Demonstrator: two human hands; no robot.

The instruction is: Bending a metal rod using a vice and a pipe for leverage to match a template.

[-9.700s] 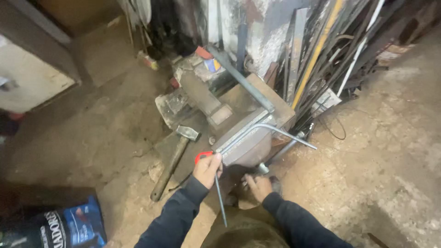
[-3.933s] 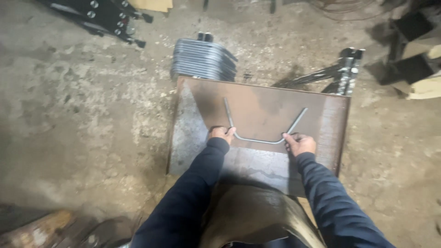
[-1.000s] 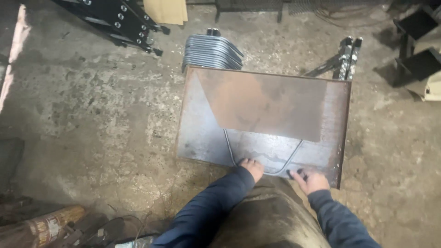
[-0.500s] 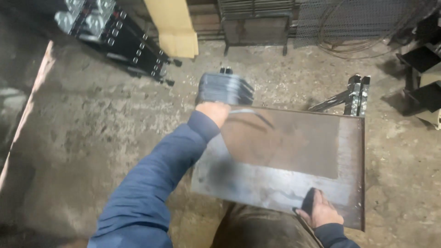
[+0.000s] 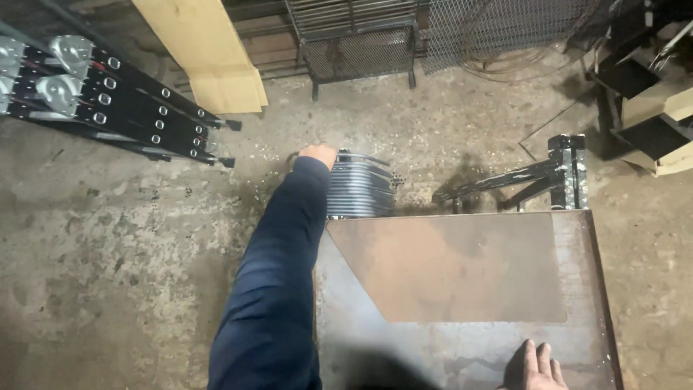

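Hands work apart: left hand (image 5: 318, 155) reaches out to a stack of bent rods (image 5: 359, 186) on the floor beyond the steel table (image 5: 462, 347), fingers seemingly closed on one. Right hand (image 5: 535, 368) lies open on the table. Placing step, it seems; release calls for alignment.

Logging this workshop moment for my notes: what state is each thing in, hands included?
left hand: stretched out, on the top bent rod of the stack
stack of bent steel rods: piled on the floor past the plate's far edge
steel plate: lying flat, partly rusty
right hand: resting flat on the plate's near edge, empty
cardboard sheet: leaning upright
metal stand: lying on the floor
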